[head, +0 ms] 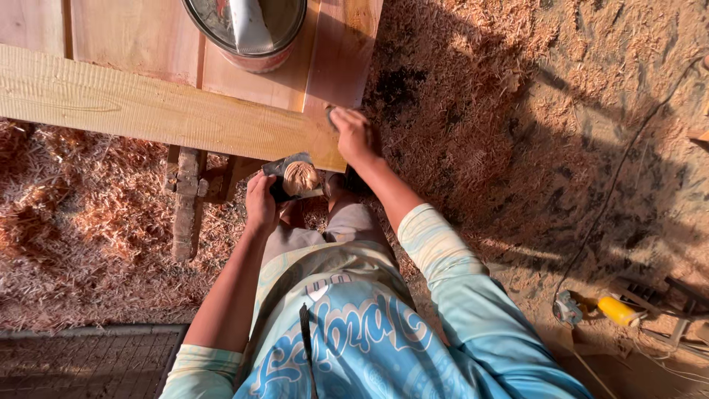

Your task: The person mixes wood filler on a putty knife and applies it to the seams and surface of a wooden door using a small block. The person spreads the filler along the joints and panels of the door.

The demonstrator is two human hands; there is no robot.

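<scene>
A long pale plank (148, 107) lies across reddish boards (140, 37) on a low wooden stand. My right hand (353, 137) presses on the plank's near end, closed on a small dark tool that is mostly hidden under the fingers. My left hand (262, 203) is just below the plank's edge and holds a flat dark scraper (292, 177) loaded with a lump of tan paste. A round metal tin (247, 29) with a blade resting in it stands on the boards behind the plank.
Wood shavings (517, 111) cover the ground all around. A wooden leg of the stand (185, 203) is at the left. A power cord (613, 185) runs to a yellow-handled tool (617, 310) at the lower right. A wire grid (88, 362) lies at the lower left.
</scene>
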